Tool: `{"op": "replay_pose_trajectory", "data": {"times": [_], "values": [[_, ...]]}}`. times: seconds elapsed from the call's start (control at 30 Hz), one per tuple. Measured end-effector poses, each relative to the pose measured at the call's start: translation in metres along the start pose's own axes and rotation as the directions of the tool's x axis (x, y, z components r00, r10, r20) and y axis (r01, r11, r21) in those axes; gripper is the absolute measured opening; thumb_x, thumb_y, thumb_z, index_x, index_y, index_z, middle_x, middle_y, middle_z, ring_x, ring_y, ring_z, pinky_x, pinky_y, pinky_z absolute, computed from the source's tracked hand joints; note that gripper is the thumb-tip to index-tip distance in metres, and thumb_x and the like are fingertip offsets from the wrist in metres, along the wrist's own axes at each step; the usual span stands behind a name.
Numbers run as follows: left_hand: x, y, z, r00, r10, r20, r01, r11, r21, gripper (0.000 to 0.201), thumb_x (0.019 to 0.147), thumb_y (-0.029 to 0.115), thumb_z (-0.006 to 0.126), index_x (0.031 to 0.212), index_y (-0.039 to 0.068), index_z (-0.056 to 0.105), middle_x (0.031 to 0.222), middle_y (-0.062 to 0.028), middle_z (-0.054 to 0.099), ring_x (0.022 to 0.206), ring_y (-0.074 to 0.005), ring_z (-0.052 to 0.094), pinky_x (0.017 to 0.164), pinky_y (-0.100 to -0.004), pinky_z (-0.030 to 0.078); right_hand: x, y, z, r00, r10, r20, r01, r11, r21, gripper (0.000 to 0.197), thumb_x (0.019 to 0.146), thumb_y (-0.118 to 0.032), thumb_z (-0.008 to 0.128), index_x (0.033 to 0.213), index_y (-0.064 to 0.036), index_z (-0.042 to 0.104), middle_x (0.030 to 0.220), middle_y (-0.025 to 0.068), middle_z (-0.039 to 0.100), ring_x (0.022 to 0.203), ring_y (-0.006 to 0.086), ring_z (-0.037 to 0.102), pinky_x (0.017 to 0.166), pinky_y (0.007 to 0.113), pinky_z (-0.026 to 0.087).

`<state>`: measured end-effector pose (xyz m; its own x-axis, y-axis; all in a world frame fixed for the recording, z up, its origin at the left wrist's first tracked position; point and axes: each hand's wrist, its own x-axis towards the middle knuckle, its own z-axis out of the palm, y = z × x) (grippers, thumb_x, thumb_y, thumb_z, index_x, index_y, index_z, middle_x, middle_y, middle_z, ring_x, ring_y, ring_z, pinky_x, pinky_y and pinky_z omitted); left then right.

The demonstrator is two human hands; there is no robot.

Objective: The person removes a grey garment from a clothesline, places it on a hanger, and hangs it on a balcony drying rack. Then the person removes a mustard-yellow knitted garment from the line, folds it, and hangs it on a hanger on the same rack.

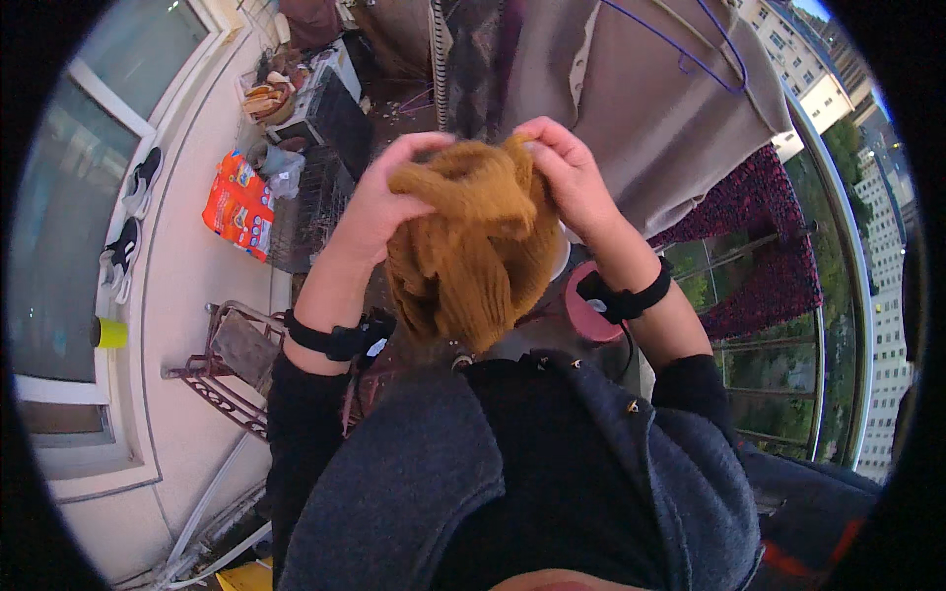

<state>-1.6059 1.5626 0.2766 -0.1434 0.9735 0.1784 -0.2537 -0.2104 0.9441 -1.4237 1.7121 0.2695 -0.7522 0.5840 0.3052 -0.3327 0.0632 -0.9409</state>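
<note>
A mustard-brown ribbed knit garment (468, 256) hangs bunched up in front of my chest, held between both hands. Its exact kind is hidden by the folds. My left hand (386, 197) is closed on its upper left part, thumb lying over the edge and fingers behind. At the upper right, my right hand (570, 175) pinches the top edge between thumb and fingers. The lower part droops freely above the floor. Black bands circle both of my forearms.
A grey blanket (670, 128) and a dark red patterned cloth (759, 246) hang by the railing (820, 384) at right, with a blue hanger (680, 54). A pink bucket (591, 310) stands below. Left are an orange bag (239, 207), a metal-framed chair (232, 360) and shoes (120, 256).
</note>
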Motion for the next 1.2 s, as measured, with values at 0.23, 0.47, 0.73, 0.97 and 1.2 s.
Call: {"op": "replay_pose_trajectory", "data": {"times": [0.23, 0.47, 0.73, 0.97, 1.2], "values": [[0.014, -0.011, 0.021, 0.996, -0.074, -0.042, 0.080, 0.982, 0.173, 0.025, 0.078, -0.001, 0.061, 0.103, -0.001, 0.063, 0.091, -0.0034, 0.065, 0.085, -0.0111, 0.061, 0.078, -0.0256, 0.049, -0.014, -0.001, -0.025, 0.992, -0.033, -0.121, 0.012, 0.985, -0.170, 0.011, 0.093, -0.008, 0.048, 0.101, -0.0024, 0.055, 0.090, -0.0020, 0.058, 0.084, 0.0056, 0.054, 0.078, 0.021, 0.044], [0.030, 0.001, 0.035, 0.970, -0.043, -0.237, -0.029, 0.956, -0.290, 0.028, 0.082, -0.002, 0.056, 0.109, -0.003, 0.060, 0.102, -0.0092, 0.065, 0.091, -0.0168, 0.064, 0.082, -0.0304, 0.051, -0.051, 0.009, -0.021, 0.815, -0.513, -0.270, 0.221, 0.706, -0.673, 0.019, 0.079, 0.001, 0.057, 0.098, -0.0008, 0.057, 0.099, 0.0087, 0.058, 0.087, 0.0215, 0.057, 0.079, 0.028, 0.045], [0.030, -0.013, 0.069, 0.987, -0.038, -0.154, 0.041, 0.999, 0.013, 0.027, 0.079, 0.000, 0.059, 0.105, -0.003, 0.063, 0.099, -0.0066, 0.065, 0.089, -0.0148, 0.062, 0.081, -0.0284, 0.049, -0.077, 0.059, 0.014, 0.978, -0.045, -0.206, 0.001, 0.978, -0.209, 0.020, 0.090, -0.004, 0.051, 0.109, -0.0020, 0.056, 0.097, 0.0064, 0.062, 0.094, 0.0160, 0.059, 0.082, 0.028, 0.047], [0.010, -0.017, 0.091, 0.998, -0.056, -0.003, 0.056, 0.998, 0.003, 0.035, 0.076, -0.008, 0.056, 0.111, -0.008, 0.058, 0.101, -0.0097, 0.065, 0.092, -0.0158, 0.062, 0.084, -0.0291, 0.049, -0.061, 0.099, 0.025, 0.998, -0.056, 0.040, 0.066, 0.944, -0.322, 0.041, 0.093, -0.018, 0.053, 0.132, -0.0081, 0.044, 0.126, 0.0084, 0.052, 0.113, 0.0209, 0.052, 0.096, 0.033, 0.042], [-0.015, 0.004, 0.088, 1.000, -0.006, -0.025, 0.007, 1.000, 0.027, 0.040, 0.073, -0.010, 0.058, 0.113, -0.008, 0.057, 0.104, -0.0102, 0.064, 0.097, -0.0150, 0.060, 0.087, -0.0282, 0.048, -0.063, 0.076, 0.034, 0.980, 0.156, 0.125, -0.165, 0.984, 0.070, 0.044, 0.093, -0.018, 0.054, 0.134, -0.0075, 0.043, 0.130, 0.0083, 0.049, 0.117, 0.0211, 0.050, 0.099, 0.033, 0.041]]}}
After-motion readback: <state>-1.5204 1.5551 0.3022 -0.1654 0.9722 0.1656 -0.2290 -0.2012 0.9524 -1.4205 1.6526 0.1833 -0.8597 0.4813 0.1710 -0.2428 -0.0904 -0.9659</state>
